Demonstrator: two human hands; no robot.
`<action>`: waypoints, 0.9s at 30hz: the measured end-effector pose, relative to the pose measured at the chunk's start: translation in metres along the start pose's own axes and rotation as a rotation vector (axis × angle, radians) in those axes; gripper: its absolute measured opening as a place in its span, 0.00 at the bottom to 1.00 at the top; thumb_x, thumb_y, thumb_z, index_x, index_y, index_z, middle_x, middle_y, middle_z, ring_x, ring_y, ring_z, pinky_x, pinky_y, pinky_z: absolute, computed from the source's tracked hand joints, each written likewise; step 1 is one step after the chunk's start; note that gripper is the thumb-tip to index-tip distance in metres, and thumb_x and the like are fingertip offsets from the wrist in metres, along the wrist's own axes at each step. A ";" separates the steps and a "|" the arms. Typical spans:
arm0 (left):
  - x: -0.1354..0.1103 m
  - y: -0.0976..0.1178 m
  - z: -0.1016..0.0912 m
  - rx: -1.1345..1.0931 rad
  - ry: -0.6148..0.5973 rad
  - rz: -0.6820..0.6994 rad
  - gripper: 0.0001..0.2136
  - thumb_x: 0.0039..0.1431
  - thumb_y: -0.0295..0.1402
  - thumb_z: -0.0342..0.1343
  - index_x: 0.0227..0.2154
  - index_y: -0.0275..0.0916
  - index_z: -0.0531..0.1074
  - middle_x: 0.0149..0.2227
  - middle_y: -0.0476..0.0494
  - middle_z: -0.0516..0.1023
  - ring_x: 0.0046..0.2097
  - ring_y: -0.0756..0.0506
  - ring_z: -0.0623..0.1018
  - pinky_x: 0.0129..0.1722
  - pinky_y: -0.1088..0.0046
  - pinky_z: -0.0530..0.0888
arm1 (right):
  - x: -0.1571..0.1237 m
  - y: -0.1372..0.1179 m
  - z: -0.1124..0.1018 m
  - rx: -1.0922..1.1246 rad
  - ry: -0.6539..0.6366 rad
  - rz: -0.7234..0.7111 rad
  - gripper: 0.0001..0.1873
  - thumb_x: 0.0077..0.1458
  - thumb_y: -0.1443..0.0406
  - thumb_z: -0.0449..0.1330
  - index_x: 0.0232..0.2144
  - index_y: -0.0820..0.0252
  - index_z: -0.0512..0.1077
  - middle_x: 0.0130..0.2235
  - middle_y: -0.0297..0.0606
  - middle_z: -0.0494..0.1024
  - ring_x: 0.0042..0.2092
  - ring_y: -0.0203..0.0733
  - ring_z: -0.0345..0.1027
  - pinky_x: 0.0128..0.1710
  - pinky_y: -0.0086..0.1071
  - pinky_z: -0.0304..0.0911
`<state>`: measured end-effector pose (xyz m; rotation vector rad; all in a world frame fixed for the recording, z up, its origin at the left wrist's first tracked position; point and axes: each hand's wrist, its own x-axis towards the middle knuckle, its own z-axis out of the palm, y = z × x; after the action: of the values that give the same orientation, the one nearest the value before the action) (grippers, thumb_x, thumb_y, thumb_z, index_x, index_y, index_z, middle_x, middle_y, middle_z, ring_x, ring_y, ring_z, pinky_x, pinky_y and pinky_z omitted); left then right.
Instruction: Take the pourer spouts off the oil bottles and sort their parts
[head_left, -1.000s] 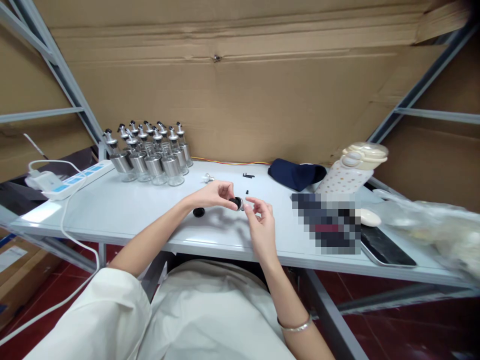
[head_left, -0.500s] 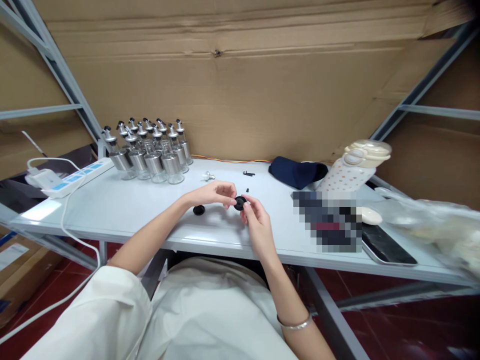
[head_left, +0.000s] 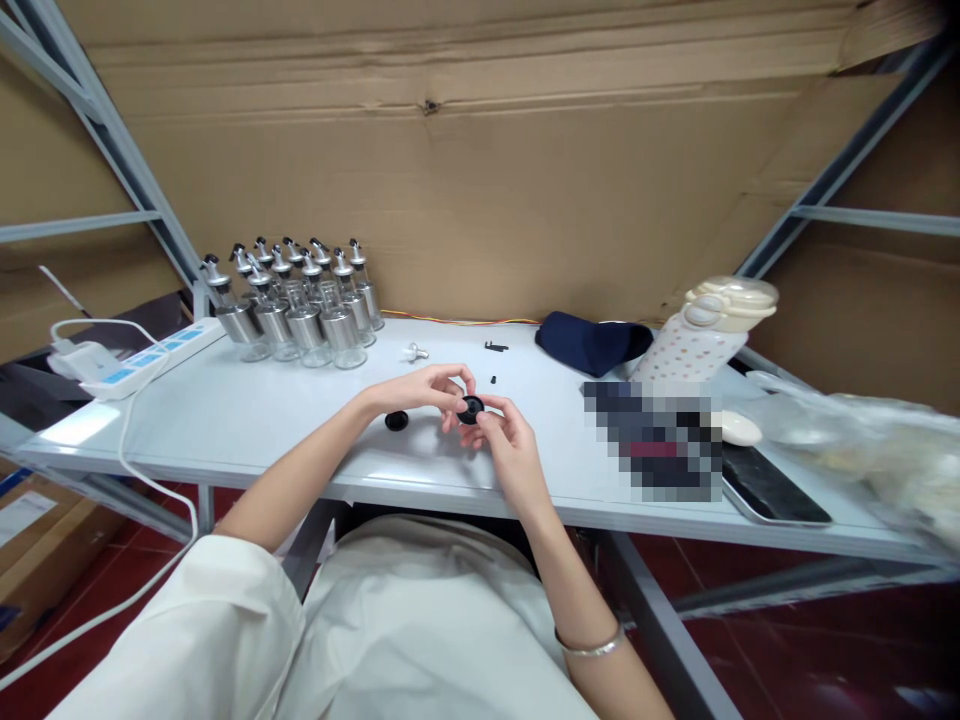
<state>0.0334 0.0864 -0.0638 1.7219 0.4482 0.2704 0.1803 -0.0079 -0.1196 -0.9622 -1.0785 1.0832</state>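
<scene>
Between my two hands is a round black plastic disc-shaped part [head_left: 471, 409], its face with a raised ring turned up toward me. My left hand [head_left: 433, 388] pinches its left side, and my right hand [head_left: 508, 436] grips its right edge with thumb and fingers. A second round black part [head_left: 397, 421] lies on the table just below my left wrist. Beyond my hands sit a tiny black piece [head_left: 493, 380], a few thin black pieces [head_left: 496, 346] and a small silver pourer-like fitting [head_left: 414, 352].
Several glass and steel oil bottles [head_left: 304, 325] with pourers crowd the back left, beside a white power strip [head_left: 146, 358]. To the right are a navy cap [head_left: 585, 343], a dotted bottle [head_left: 694, 340], a phone [head_left: 772, 487] and a plastic bag [head_left: 862, 430]. Cardboard [head_left: 480, 200] walls the back.
Both hands have shifted slightly left with the black disc. Its face is now turned more toward me, and the right hand's fingers reach further under it.
</scene>
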 end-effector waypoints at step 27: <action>0.003 -0.005 0.003 0.056 -0.059 -0.027 0.14 0.45 0.35 0.58 0.30 0.38 0.58 0.21 0.55 0.66 0.20 0.55 0.62 0.19 0.81 0.56 | -0.003 -0.004 0.001 0.007 -0.046 0.066 0.13 0.44 0.58 0.60 0.30 0.58 0.64 0.22 0.33 0.78 0.24 0.38 0.71 0.26 0.30 0.62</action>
<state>0.0366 0.0861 -0.0693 1.7726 0.4389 0.1891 0.1795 -0.0113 -0.1159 -0.9771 -1.0861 1.1676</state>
